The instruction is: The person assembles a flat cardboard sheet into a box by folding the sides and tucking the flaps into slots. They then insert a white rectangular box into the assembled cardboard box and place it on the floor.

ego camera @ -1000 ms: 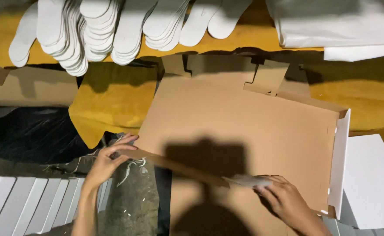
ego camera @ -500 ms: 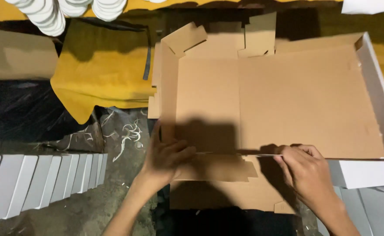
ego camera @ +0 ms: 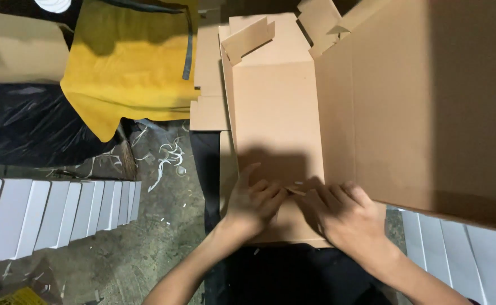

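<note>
**Both hands pressed on a flat cardboard blank**

At far left a row of white boxes (ego camera: pixel 56 212) stands on edge on the gritty floor (ego camera: pixel 163 248), with black plastic (ego camera: pixel 28 124) above it and a yellow sheet (ego camera: pixel 124 62) beside that. Pale shavings (ego camera: pixel 166 158) lie scattered on the floor between them.

The left hand (ego camera: pixel 256 200) rests palm down on the near end of the cardboard (ego camera: pixel 276 113), fingers bent and close together, tips meeting a small raised fold at the sheet's middle. Whether they pinch that fold cannot be told.

The cardboard lies flat before the person, its notched flaps pointing away, on top of other brown sheets.

The right hand (ego camera: pixel 344 217) lies just beside the left, almost touching it, fingers curled down onto the same fold; its grip is likewise unclear.

To the right a wide panel (ego camera: pixel 428 101) rises from the sheet, with more white boxes (ego camera: pixel 462 254) below it.
</note>
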